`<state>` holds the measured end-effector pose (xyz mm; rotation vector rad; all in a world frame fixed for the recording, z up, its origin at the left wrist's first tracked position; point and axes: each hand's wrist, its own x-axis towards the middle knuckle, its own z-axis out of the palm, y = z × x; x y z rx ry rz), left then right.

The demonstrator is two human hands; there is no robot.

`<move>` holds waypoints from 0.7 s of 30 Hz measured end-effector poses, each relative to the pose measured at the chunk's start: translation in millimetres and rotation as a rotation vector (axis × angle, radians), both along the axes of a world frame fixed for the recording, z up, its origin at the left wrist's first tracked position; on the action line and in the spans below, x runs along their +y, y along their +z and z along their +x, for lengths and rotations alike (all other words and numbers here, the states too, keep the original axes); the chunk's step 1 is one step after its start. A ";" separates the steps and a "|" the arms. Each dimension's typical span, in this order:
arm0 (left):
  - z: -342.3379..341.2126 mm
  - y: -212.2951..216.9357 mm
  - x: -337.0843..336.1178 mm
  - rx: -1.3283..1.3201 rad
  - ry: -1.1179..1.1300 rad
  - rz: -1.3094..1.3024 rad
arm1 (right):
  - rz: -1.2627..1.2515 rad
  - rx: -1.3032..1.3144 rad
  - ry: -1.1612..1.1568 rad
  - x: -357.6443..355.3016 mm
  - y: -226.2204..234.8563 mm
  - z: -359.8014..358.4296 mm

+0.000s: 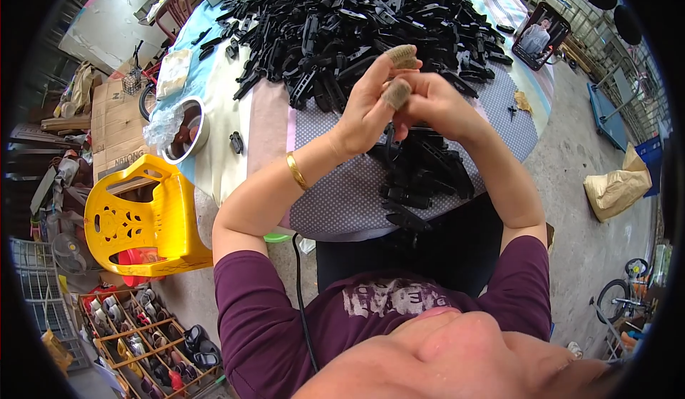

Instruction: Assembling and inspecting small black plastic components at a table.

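My left hand (367, 110) and my right hand (442, 106) meet above the near part of the round table, fingers bent and pressed together. Tan wraps cover a finger and the thumb of the left hand. What they grip is mostly hidden; a dark bit shows just below the fingers, and I cannot tell whether it is held. Beyond the hands rises a large heap of black plastic clip-like parts (321, 28). A smaller pile of black parts (428, 174) lies below my hands, by the table's near edge.
The cloth-covered table (325, 203) also bears a metal bowl (201, 138) with a plastic bag, a single black part (236, 142), and a propped phone (542, 35). A yellow plastic chair (128, 224) stands left. A shoe rack (146, 342) and a paper sack (619, 187) are on the floor.
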<state>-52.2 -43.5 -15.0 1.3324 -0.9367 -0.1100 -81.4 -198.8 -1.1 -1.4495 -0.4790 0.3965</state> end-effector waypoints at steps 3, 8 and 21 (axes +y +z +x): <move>5.0 -6.0 -5.4 0.002 0.129 -0.006 | 0.094 -0.104 -0.223 3.4 -0.7 -0.8; 6.7 -19.3 -6.2 0.221 0.259 -0.031 | -0.367 -1.004 -0.676 15.6 -6.0 -4.1; -1.4 -9.3 -8.5 0.082 0.491 0.078 | -0.506 -1.239 -0.719 20.3 -2.6 -5.6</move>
